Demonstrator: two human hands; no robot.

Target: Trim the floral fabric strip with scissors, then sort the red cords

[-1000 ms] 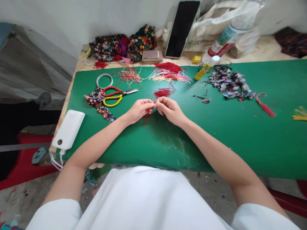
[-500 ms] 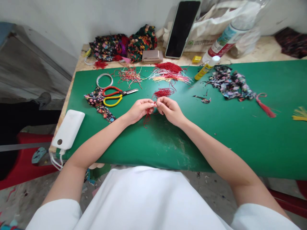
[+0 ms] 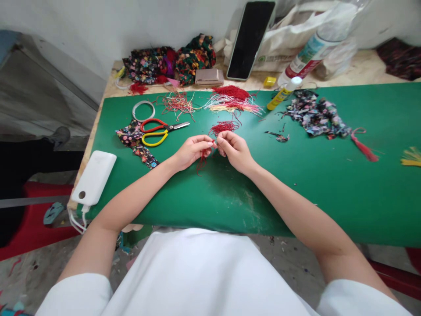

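Between finger and thumb, my left hand (image 3: 191, 152) pinches a bunch of red thread (image 3: 201, 164), whose loose ends hang below the fingers. My right hand (image 3: 236, 152) meets it fingertip to fingertip, its thumb and forefinger pinched at the top of the same red thread. The exact spot where they grip is small and partly hidden. Just beyond the fingertips lies a small heap of dark red cords (image 3: 224, 127) on the green mat (image 3: 204, 197). Scissors (image 3: 167, 128) with one red and one yellow handle rest left of my hands.
Red, white and yellow threads (image 3: 233, 100) lie farther back, beside tangled cords (image 3: 177, 104). A glue bottle (image 3: 283, 94), fabric scraps (image 3: 315, 115) and a red tassel (image 3: 364, 145) are to the right. A propped phone (image 3: 250, 40), tape roll (image 3: 143, 111) and white power bank (image 3: 94, 177) surround the workspace.
My right hand's fingertips have shifted slightly up and to the right. My left hand and the hanging red thread have hardly moved.
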